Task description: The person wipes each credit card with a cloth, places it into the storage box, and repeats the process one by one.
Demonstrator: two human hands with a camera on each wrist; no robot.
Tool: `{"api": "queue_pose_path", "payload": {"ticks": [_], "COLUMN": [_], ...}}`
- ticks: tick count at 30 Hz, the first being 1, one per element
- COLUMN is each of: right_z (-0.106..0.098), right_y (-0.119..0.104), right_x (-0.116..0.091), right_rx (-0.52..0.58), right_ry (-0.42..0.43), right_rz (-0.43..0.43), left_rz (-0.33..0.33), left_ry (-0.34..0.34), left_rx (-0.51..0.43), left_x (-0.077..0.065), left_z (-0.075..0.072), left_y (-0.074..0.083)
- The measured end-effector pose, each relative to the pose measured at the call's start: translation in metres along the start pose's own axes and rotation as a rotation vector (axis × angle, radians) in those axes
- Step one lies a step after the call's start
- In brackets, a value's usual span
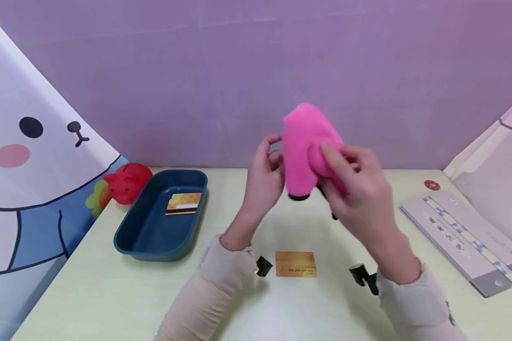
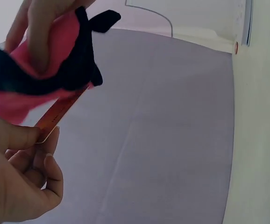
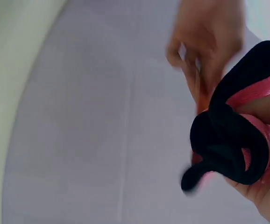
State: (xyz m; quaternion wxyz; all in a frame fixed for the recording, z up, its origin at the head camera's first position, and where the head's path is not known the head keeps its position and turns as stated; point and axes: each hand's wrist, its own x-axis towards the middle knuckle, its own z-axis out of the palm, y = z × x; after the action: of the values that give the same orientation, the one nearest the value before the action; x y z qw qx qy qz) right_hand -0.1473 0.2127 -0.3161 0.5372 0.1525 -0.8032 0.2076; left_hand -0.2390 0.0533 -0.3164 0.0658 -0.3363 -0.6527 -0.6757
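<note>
A pink cloth with a black underside (image 1: 300, 147) is up above the table, bunched in my right hand (image 1: 364, 196), whose thumb and fingers grip it. My left hand (image 1: 262, 182) pinches the end of an orange-gold card (image 2: 58, 114) between thumb and fingers. The card's far end goes behind or into the cloth's folds, and the cloth hides the card in the head view. On the table below, between my forearms, lies another gold card (image 1: 296, 264). One more gold card (image 1: 183, 203) rests in the blue tray (image 1: 142, 258).
Behind the tray's left side sits a red piggy bank (image 1: 130, 182). A grey and white folder or book (image 1: 465, 237) lies at the right, with a small red disc (image 1: 432, 184) beyond it. Purple fabric (image 1: 239, 85) hangs behind the table's far edge.
</note>
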Motion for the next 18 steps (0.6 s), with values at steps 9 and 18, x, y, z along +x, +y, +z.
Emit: {"api": "queue_pose_path", "payload": {"ticks": [9, 18], "right_z": [0.014, 0.003], "right_y": [-0.008, 0.002], "right_x": [-0.011, -0.007], "right_rx": [-0.093, -0.129], "right_ry": [-0.139, -0.142], "right_rz": [0.006, 0.141], "left_rz": [0.023, -0.018], "left_ry": [0.021, -0.009], "left_rx": [0.189, 0.121], "left_x": [-0.006, -0.004], "left_z": [0.007, 0.009], "left_y": [0.004, 0.01]}}
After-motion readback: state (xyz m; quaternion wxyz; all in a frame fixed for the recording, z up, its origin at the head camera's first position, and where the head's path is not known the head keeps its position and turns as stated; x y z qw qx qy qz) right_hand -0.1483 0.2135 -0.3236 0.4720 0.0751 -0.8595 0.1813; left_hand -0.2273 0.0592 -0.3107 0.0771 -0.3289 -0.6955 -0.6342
